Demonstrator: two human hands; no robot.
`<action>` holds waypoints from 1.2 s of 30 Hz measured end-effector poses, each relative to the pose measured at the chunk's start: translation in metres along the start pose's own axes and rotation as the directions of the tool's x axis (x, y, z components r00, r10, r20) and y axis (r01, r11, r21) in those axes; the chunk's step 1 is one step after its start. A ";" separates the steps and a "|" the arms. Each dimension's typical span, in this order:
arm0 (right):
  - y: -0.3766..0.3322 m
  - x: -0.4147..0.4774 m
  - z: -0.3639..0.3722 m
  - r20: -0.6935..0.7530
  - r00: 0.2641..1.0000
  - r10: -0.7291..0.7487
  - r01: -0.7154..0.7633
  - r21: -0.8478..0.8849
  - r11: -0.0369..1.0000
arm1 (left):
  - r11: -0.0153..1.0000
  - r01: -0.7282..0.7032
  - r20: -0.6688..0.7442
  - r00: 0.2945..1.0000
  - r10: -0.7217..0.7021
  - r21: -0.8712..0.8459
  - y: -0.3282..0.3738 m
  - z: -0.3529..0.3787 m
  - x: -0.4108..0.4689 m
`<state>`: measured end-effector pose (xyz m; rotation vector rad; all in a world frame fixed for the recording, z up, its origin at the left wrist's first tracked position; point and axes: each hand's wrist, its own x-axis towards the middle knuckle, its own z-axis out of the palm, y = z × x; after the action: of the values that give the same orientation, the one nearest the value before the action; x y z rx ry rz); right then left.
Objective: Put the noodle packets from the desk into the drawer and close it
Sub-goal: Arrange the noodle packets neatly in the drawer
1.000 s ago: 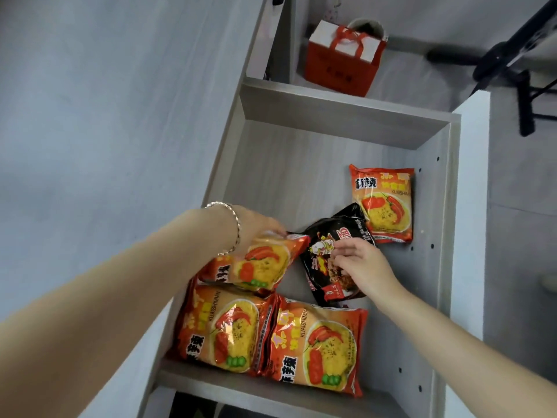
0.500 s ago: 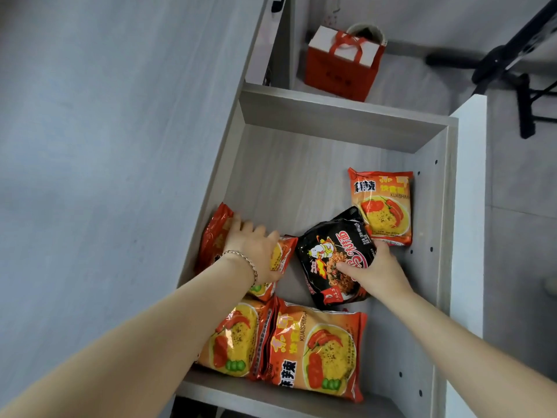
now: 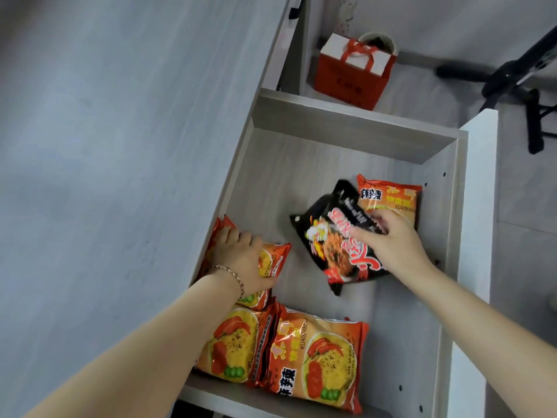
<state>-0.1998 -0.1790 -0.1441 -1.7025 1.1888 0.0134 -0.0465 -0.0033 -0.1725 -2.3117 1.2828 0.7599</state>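
Note:
The drawer (image 3: 355, 137) stands open below me, pale wood inside. My left hand (image 3: 241, 260) grips an orange noodle packet (image 3: 272, 262) against the drawer's left wall. My right hand (image 3: 391, 245) holds a black noodle packet (image 3: 328, 236), tilted, near the right side. Behind it, partly covered, lies another orange packet (image 3: 391, 197). Two more orange packets (image 3: 319, 360) (image 3: 232, 342) lie side by side at the near end of the drawer.
The grey desk top (image 3: 120, 146) fills the left side, with no packets on the part I see. A red gift bag (image 3: 352, 76) stands on the floor beyond the drawer. Black stand legs (image 3: 518, 86) lie at the top right. The drawer's white front panel (image 3: 479, 206) is on the right.
My left hand has lowered its orange packet to the drawer's left wall. My right hand has shifted the black packet up and right, onto the far orange packet.

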 end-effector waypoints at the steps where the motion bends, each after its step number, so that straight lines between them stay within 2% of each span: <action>1: -0.006 0.004 0.000 -0.069 0.998 0.008 -0.002 0.083 0.997 | 1.000 0.000 -0.003 1.000 0.000 0.002 0.002 0.001 -0.001; 3: -0.016 0.019 0.006 -0.142 0.988 0.060 -0.023 0.251 0.968 | 1.000 0.004 -0.009 1.000 -0.003 0.007 0.002 0.001 -0.001; 6: -0.026 0.048 0.032 -0.108 0.977 0.184 -0.132 0.373 0.918 | 1.000 0.020 -0.017 1.000 -0.021 -0.023 0.002 0.001 -0.001; 9: -0.034 0.070 0.067 -0.027 0.965 0.261 -0.230 0.397 0.889 | 0.994 0.060 -0.023 0.998 -0.062 -0.087 0.001 0.001 -0.001; 11: -0.037 0.077 0.089 0.038 0.966 0.255 -0.251 0.373 0.893 | 0.987 0.075 -0.011 0.997 -0.078 -0.145 0.001 0.000 -0.001; 13: -0.039 0.077 0.109 0.064 0.982 0.180 -0.191 0.288 0.939 | 0.977 0.076 -0.018 0.997 -0.081 -0.197 0.001 -0.001 -0.001; 16: -0.037 0.070 0.125 0.032 0.998 0.049 -0.051 0.062 0.997 | 0.968 0.047 -0.053 0.997 -0.062 -0.246 -0.001 -0.002 0.001; 19: -0.033 0.071 0.120 0.133 0.991 0.012 0.012 -0.178 0.984 | 0.967 0.036 -0.027 0.999 -0.044 -0.251 -0.002 -0.005 0.008; 21: -0.029 0.074 0.105 0.239 0.971 -0.010 0.081 -0.286 0.955 | 0.978 0.044 0.016 0.999 -0.042 -0.205 0.000 -0.008 0.013; 22: -0.027 0.074 0.094 0.245 0.968 -0.047 0.128 -0.327 0.936 | 0.983 0.054 0.037 0.998 -0.048 -0.175 0.002 -0.010 0.016; 23: -0.023 0.075 0.083 0.185 0.978 -0.096 0.161 -0.374 0.913 | 0.988 0.063 0.055 0.997 -0.056 -0.142 0.004 -0.012 0.017; 25: -0.015 0.073 0.060 -0.097 0.980 -0.172 0.106 -0.479 0.871 | 0.993 0.074 0.079 0.995 -0.067 -0.087 0.007 -0.014 0.018; 26: -0.009 0.071 0.050 -0.244 0.957 -0.157 0.014 -0.503 0.864 | 0.995 0.073 0.084 0.994 -0.068 -0.064 0.008 -0.015 0.018; 28: 0.004 0.071 0.032 -0.410 0.912 0.026 -0.226 -0.448 0.865 | 0.997 0.071 0.086 0.994 -0.068 -0.030 0.010 -0.015 0.017; 30: 0.016 0.072 0.022 -0.404 0.881 0.245 -0.405 -0.381 0.831 | 0.997 0.080 0.090 0.993 -0.079 -0.007 0.011 -0.015 0.016; 32: 0.023 0.073 0.021 -0.363 0.867 0.343 -0.468 -0.354 0.810 | 0.996 0.091 0.104 0.990 -0.090 -0.003 0.014 -0.016 0.016; 34: 0.027 0.072 0.023 -0.352 0.876 0.331 -0.448 -0.333 0.830 | 0.994 0.102 0.114 0.989 -0.097 -0.046 0.016 -0.017 0.013; 36: 0.030 0.066 0.027 -0.291 0.930 0.223 -0.326 -0.377 0.867 | 0.990 0.114 0.068 0.992 -0.108 -0.087 0.016 -0.017 0.008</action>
<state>-0.1735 -0.2045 -0.2117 -1.9243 1.7021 0.2665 -0.0517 -0.0261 -0.1657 -2.3874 1.1031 0.8626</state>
